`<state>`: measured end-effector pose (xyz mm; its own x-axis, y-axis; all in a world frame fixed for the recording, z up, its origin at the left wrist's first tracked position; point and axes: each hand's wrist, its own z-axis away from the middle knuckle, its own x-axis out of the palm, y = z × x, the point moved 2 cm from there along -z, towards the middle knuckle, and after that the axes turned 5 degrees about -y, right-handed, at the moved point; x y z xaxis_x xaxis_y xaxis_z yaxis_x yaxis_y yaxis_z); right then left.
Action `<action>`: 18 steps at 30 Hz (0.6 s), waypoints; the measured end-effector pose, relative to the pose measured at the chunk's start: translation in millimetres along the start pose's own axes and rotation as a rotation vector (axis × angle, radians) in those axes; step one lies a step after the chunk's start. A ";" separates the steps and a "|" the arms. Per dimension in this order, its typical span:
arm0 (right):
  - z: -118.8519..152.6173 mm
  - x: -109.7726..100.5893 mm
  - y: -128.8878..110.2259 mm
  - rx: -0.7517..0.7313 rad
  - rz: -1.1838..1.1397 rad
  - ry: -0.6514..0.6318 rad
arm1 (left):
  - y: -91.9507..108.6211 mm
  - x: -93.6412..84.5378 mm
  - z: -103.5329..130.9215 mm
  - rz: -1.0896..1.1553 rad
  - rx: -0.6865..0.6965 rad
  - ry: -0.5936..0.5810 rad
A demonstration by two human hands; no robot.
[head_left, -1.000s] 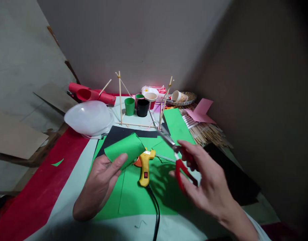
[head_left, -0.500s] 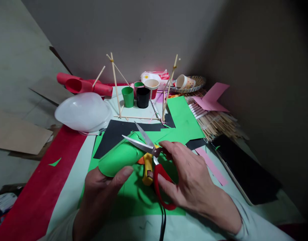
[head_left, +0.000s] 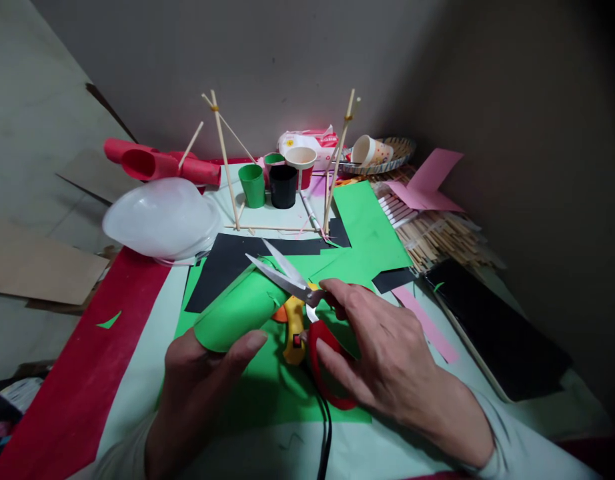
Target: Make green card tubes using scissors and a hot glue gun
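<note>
My left hand (head_left: 207, 373) is closed on a cup wrapped in green paper (head_left: 237, 310), which lies tilted with its far end up and to the right. Part of that hand's fingers is hidden behind the green paper. In my right hand (head_left: 382, 353) are red-handled scissors (head_left: 317, 340), thumb through one loop. Their blades are partly apart and cross over the far rim of the green cup. A yellow tool with an orange part (head_left: 293, 337) and a black cord lies beneath the scissors on green paper sheets (head_left: 272, 397).
Green (head_left: 253, 187), black (head_left: 283, 188) and red-white cups (head_left: 301, 170) stand behind a stick frame (head_left: 222, 160). Left are red paper rolls (head_left: 150, 163) and a translucent plastic bowl (head_left: 160, 217). Right are bundled sticks (head_left: 440, 240), a black phone-like slab (head_left: 487, 327) and pink paper (head_left: 430, 180).
The scissor blades have drawn closer together at the green cup's rim. The view has shifted slightly; my left hand keeps its hold.
</note>
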<state>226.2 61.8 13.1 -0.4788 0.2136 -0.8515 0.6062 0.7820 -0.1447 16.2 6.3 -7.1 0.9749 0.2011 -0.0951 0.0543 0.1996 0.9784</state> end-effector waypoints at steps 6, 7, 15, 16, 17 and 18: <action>-0.4 0.7 0.9 -0.043 0.024 0.006 | 1.1 -0.3 1.1 -0.054 0.059 -0.017; -0.2 0.7 1.1 -0.045 0.029 0.005 | 2.3 0.0 0.4 -0.064 0.064 0.005; 4.0 -1.3 3.5 -0.024 -0.017 -0.068 | 5.0 -1.5 -4.5 -0.126 -0.018 0.116; 4.0 -1.6 4.2 -0.024 -0.025 -0.072 | 5.8 -2.3 -4.5 -0.137 -0.011 0.123; 3.8 -2.0 4.9 -0.027 -0.030 -0.068 | 6.8 -3.1 -4.5 -0.154 -0.005 0.134; 3.4 -2.6 5.7 -0.028 -0.038 -0.058 | 7.9 -3.9 -4.4 -0.178 -0.001 0.150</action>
<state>233.1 63.7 12.8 -0.4626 0.1500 -0.8738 0.5703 0.8049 -0.1637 11.9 11.4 0.2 0.9072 0.3028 -0.2922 0.2220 0.2455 0.9436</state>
